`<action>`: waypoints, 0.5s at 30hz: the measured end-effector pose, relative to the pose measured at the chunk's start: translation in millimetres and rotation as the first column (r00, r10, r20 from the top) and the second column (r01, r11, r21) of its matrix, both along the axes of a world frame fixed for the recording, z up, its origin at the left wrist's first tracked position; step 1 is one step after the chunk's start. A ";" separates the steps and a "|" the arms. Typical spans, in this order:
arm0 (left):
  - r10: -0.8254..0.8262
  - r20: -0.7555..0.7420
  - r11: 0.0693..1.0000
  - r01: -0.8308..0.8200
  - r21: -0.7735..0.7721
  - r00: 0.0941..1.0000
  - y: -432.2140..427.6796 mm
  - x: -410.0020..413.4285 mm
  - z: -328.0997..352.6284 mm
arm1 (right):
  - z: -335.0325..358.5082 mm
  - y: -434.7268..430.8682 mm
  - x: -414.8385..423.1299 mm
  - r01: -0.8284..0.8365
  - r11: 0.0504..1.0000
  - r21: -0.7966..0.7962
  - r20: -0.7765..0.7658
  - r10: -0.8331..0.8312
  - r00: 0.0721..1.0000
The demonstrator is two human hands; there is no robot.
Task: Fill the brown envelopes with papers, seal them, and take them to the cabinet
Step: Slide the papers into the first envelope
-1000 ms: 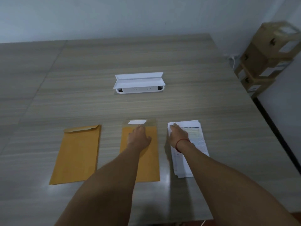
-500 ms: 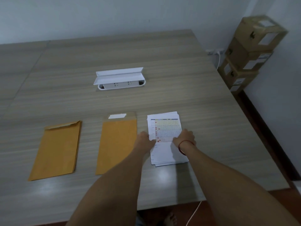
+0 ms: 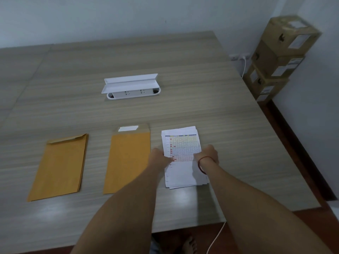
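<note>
A stack of white papers [image 3: 181, 143] with a coloured table printed on the top sheet lies on the wooden table [image 3: 183, 61], right of centre. My left hand [image 3: 159, 157] grips the stack's left edge and my right hand [image 3: 208, 153], with a red band at the wrist, grips its right edge. A brown envelope [image 3: 128, 160] with its flap open and a white strip on the flap lies just left of the papers. A small pile of brown envelopes [image 3: 60, 167] lies further left.
A white pop-up socket box [image 3: 131, 87] with its lid raised sits mid-table. Stacked cardboard boxes [image 3: 278, 55] stand against the wall at the right, beside a wall socket with a white cable [image 3: 244, 66]. The table's near edge runs just below my forearms.
My left hand left the open envelope and moved right onto the papers' left edge. My right hand slid from the stack's top left to its right edge. The view shifted.
</note>
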State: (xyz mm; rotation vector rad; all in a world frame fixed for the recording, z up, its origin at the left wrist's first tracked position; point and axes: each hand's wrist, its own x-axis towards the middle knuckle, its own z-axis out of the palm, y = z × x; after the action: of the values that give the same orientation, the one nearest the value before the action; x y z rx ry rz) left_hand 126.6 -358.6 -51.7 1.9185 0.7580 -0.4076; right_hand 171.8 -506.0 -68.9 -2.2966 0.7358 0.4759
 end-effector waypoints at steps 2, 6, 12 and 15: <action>-0.008 0.020 1.000 0.009 -0.004 1.000 -1.2 1.9 -1.3 | 0.4 0.8 -2.0 -0.059 0.997 -0.059 0.032 0.061 0.998; 0.029 0.080 0.999 -0.026 -0.048 0.996 -7.7 7.7 -4.1 | 1.3 3.2 -3.7 -0.111 0.992 -0.055 0.038 0.113 0.993; 0.061 0.083 0.992 -0.052 -0.114 0.995 -10.4 8.7 -9.0 | -0.5 -2.1 -4.0 -0.065 0.997 -0.048 0.056 0.067 0.996; 0.091 0.100 0.984 -0.074 -0.165 0.991 -10.3 7.4 -11.3 | -3.2 -1.7 -3.6 -0.019 0.996 0.083 0.077 0.013 0.997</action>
State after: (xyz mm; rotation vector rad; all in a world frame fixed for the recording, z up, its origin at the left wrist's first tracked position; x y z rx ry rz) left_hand 134.0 -368.9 -63.0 1.7371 0.7097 -0.3026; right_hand 168.2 -507.7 -72.2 -2.2309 0.6487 0.4165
